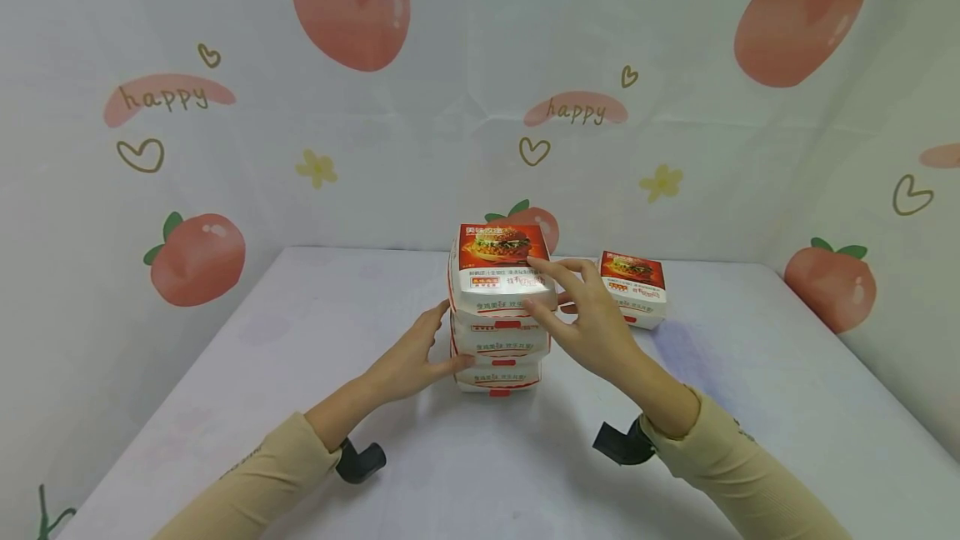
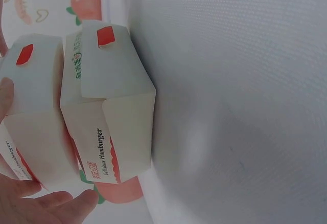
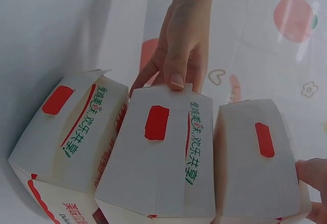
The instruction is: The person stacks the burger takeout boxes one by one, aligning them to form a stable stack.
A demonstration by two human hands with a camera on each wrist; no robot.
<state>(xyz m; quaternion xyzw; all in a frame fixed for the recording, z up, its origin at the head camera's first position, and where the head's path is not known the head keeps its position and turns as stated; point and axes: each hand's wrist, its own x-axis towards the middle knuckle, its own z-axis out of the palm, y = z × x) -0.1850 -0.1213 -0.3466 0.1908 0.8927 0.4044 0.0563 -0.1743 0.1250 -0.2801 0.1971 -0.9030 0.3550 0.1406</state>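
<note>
Three white hamburger boxes stand stacked at the table's middle: the top box [image 1: 502,261] with a red burger picture on its lid, the middle box [image 1: 506,345] and the bottom box [image 1: 497,378]. My left hand [image 1: 405,363] holds the middle box from the left, thumb on its front and fingers along its side. My right hand [image 1: 600,325] grips the top box at its right, thumb at the front flap and a finger over the lid. In the right wrist view, red tabs show on the box fronts, and the left thumb touches the middle box [image 3: 168,162].
Another hamburger box [image 1: 633,286] stands behind and to the right of the stack on the white table [image 1: 285,357]. A fabric backdrop [image 1: 420,148] with printed fruit, hearts and lettering hangs behind. Black wrist mounts [image 1: 362,462] sit under both sleeves.
</note>
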